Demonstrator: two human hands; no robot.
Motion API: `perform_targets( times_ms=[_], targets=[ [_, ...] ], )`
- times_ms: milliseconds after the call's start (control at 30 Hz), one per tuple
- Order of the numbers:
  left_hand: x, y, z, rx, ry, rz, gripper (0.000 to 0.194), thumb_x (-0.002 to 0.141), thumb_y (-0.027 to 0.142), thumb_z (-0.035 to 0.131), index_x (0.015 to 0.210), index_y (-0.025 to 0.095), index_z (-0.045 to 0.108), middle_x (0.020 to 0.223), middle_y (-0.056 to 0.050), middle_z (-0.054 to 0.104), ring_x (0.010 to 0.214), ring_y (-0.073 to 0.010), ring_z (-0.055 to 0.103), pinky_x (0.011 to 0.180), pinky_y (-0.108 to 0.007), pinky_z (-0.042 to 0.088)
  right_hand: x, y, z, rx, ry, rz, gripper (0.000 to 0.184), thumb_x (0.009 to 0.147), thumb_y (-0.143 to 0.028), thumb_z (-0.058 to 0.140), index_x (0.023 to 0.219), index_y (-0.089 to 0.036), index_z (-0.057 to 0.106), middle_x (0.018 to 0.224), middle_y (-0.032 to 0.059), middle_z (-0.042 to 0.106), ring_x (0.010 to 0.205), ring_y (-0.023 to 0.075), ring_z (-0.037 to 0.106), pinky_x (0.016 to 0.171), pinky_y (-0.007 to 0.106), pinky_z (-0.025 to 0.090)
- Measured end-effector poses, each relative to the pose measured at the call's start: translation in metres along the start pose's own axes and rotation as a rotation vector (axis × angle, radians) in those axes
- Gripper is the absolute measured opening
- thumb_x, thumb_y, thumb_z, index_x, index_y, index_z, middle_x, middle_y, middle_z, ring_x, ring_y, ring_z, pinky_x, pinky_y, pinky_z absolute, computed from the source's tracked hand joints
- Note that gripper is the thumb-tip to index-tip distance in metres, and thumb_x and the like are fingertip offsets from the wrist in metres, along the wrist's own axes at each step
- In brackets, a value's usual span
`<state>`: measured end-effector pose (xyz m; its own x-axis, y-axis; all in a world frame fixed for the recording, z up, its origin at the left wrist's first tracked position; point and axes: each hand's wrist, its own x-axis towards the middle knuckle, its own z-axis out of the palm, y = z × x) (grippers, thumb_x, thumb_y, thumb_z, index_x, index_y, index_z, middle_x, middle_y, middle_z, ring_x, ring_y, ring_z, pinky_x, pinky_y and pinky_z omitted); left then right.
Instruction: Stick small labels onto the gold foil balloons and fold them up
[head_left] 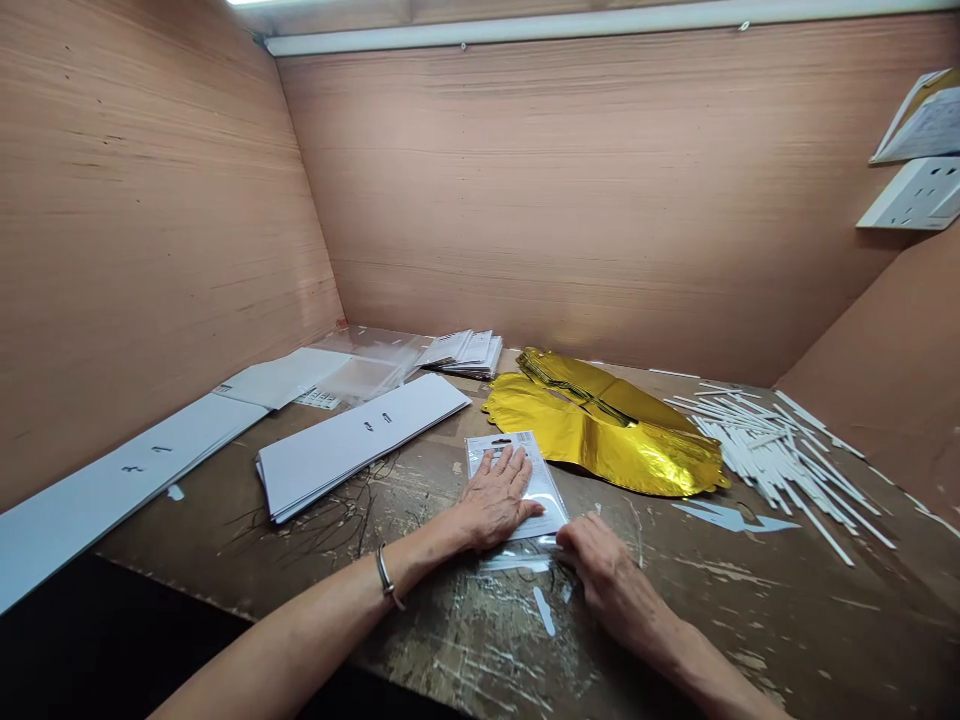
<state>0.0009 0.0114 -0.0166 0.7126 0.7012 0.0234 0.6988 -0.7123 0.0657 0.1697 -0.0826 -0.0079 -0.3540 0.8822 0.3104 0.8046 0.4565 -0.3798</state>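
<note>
A clear plastic bag (551, 506) with a white printed card inside lies on the worn table, its hang hole at the far end. My left hand (495, 497) rests flat on it, fingers stretched out and slightly spread. At the bag's near right corner, my right hand (598, 557) is closed, its fingertips pinching the edge by the clear flap (517, 556); its inner fingers are partly hidden. Just beyond the bag lie flat gold foil balloons (600, 425), in a stack with one spread in front.
White sticks (780, 450) are heaped at the right. Long white card stacks (360, 445) lie left of the bag, with dark threads beside them. Clear bags (367, 360) and packed cards (463, 350) sit at the back. Wooden walls (525, 200) enclose the table; paper scraps (543, 611) lie in front.
</note>
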Motion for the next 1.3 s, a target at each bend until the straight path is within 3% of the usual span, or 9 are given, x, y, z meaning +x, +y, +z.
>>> perform_targets(
  times_ms=[133, 267, 367, 433, 567, 733, 900, 1067, 1300],
  targets=[
    [0.0, 0.0, -0.001, -0.01, -0.001, -0.007, 0.066, 0.082, 0.054, 0.011, 0.132, 0.011, 0.021, 0.14, -0.012, 0.013, 0.128, -0.024, 0.004, 0.101, -0.043, 0.004, -0.014, -0.032, -0.005, 0.127, -0.106, 0.073, 0.017, 0.072, -0.002, 0.038, 0.07, -0.017, 0.045, 0.072, 0.0016, 0.051, 0.065, 0.0117, 0.047, 0.058, 0.022, 0.038],
    [0.0, 0.0, -0.002, -0.016, -0.002, 0.002, 0.066, 0.083, 0.054, 0.01, 0.131, 0.01, 0.022, 0.139, -0.013, 0.015, 0.128, -0.0239, 0.005, 0.102, -0.043, 0.005, -0.028, -0.053, -0.02, 0.36, -0.208, -0.03, 0.013, 0.074, -0.011, 0.044, 0.079, -0.021, 0.049, 0.07, -0.0019, 0.052, 0.064, 0.0101, 0.049, 0.056, 0.019, 0.039],
    [0.0, 0.001, -0.002, -0.007, 0.005, -0.002, 0.066, 0.083, 0.053, 0.012, 0.131, 0.01, 0.022, 0.14, -0.012, 0.014, 0.128, -0.024, 0.004, 0.102, -0.043, 0.005, -0.022, -0.036, -0.025, 0.231, -0.053, 0.078, 0.015, 0.077, -0.015, 0.043, 0.09, -0.019, 0.05, 0.083, 0.0032, 0.052, 0.077, 0.0139, 0.05, 0.066, 0.025, 0.04],
    [-0.001, 0.001, -0.002, 0.003, 0.005, -0.005, 0.065, 0.083, 0.053, 0.013, 0.132, 0.011, 0.021, 0.14, -0.012, 0.014, 0.128, -0.0238, 0.004, 0.102, -0.043, 0.005, -0.014, -0.018, -0.023, 0.081, 0.022, 0.146, 0.011, 0.079, -0.017, 0.044, 0.087, -0.018, 0.051, 0.086, 0.005, 0.05, 0.081, 0.0156, 0.049, 0.069, 0.028, 0.04],
    [-0.001, 0.001, -0.002, 0.011, 0.002, 0.001, 0.064, 0.083, 0.053, 0.012, 0.132, 0.011, 0.021, 0.139, -0.012, 0.015, 0.128, -0.0235, 0.004, 0.102, -0.042, 0.005, -0.003, 0.001, -0.009, -0.105, 0.002, 0.055, 0.014, 0.08, -0.013, 0.043, 0.069, -0.017, 0.049, 0.075, 0.003, 0.049, 0.072, 0.0146, 0.046, 0.063, 0.026, 0.037],
    [0.0, 0.0, 0.0, -0.009, 0.018, 0.0, 0.067, 0.082, 0.054, 0.01, 0.132, 0.01, 0.021, 0.14, -0.012, 0.014, 0.128, -0.0241, 0.004, 0.102, -0.043, 0.005, -0.006, 0.005, 0.006, -0.227, 0.044, -0.112, 0.018, 0.08, -0.006, 0.036, 0.068, -0.015, 0.046, 0.074, 0.0045, 0.048, 0.07, 0.0148, 0.041, 0.063, 0.027, 0.033],
    [-0.001, 0.001, -0.001, -0.004, -0.003, -0.002, 0.065, 0.083, 0.053, 0.011, 0.132, 0.011, 0.021, 0.14, -0.012, 0.013, 0.128, -0.0234, 0.004, 0.102, -0.043, 0.005, -0.003, 0.009, 0.004, -0.173, -0.044, -0.201, 0.018, 0.08, -0.004, 0.035, 0.07, -0.015, 0.045, 0.076, 0.0041, 0.049, 0.069, 0.0135, 0.04, 0.065, 0.026, 0.033],
    [-0.002, 0.001, -0.003, -0.008, -0.002, -0.002, 0.065, 0.083, 0.053, 0.012, 0.132, 0.011, 0.02, 0.14, -0.012, 0.013, 0.128, -0.0236, 0.003, 0.102, -0.043, 0.005, 0.0, 0.003, -0.003, -0.091, -0.064, -0.148, 0.012, 0.08, -0.006, 0.038, 0.076, -0.015, 0.045, 0.074, 0.0031, 0.049, 0.069, 0.0131, 0.041, 0.063, 0.024, 0.034],
    [-0.001, 0.001, -0.001, 0.004, 0.006, -0.002, 0.065, 0.083, 0.053, 0.01, 0.132, 0.011, 0.022, 0.14, -0.012, 0.014, 0.128, -0.0238, 0.004, 0.102, -0.043, 0.005, 0.004, -0.003, -0.004, -0.172, -0.064, -0.097, 0.023, 0.074, 0.001, 0.03, 0.071, -0.015, 0.045, 0.073, 0.0059, 0.051, 0.067, 0.0147, 0.041, 0.062, 0.028, 0.034]
  ],
)
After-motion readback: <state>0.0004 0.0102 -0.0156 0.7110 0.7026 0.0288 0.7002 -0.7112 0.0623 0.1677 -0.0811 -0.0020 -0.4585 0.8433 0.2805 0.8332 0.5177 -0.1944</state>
